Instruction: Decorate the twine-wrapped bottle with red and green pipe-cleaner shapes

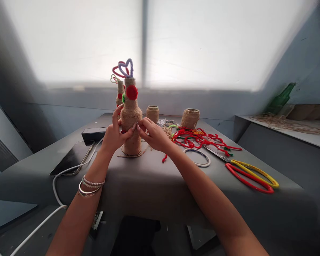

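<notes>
A twine-wrapped bottle (131, 115) stands upright on the table before me. On its neck sits a red pom-pom (132, 92) beside a bit of green, and a purple pipe-cleaner heart (126, 67) sticks up from its mouth. My left hand (117, 129) is wrapped about the bottle's left side, thumb across the front. At the front right of the bottle, the fingers of my right hand (149, 131) are pinched together near my left thumb; what they pinch, if anything, is too small to make out. Loose twine (141, 153) lies around the base.
Behind stands another wrapped bottle (119, 93). Two wrapped jars (152, 113) stand farther back. Red pipe cleaners (194, 137), a tape roll (206, 161) and scissors (249, 174) lie right. A phone (72, 158) and white cable (56, 181) are left; a green bottle (282, 97) rests on the side shelf.
</notes>
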`<state>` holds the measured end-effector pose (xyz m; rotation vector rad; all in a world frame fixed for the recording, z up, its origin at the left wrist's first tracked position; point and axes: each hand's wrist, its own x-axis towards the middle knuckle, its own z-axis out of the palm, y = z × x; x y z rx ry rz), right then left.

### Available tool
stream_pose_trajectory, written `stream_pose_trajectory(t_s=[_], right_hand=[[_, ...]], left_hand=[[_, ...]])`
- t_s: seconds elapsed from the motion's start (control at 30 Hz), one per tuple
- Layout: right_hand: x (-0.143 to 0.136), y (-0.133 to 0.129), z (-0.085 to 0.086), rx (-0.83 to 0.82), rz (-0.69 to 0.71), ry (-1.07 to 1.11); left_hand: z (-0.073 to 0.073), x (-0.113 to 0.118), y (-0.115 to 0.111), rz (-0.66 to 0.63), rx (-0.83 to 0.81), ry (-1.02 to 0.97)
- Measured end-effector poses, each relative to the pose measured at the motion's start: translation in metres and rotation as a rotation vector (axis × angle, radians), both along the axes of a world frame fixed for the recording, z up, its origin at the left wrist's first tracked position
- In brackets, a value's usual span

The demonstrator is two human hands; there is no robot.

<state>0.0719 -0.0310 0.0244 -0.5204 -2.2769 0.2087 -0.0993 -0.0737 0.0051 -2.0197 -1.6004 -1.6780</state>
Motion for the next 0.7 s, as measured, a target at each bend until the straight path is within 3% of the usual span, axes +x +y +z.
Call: stream_pose_trajectory(t_s=[0.33,0.7], right_hand=[[-0.0005,-0.0061,0.0013,-0.007,-0.083,0.012],[-0.0002,-0.0007,0.0010,-0.200,0.058,0.077]], left_hand=[[-0.0012,-0.0011,0.0002,-0.006,0.056,-0.076],[0.0013,-0.0006,-0.0046,-0.004,0.023,-0.192]])
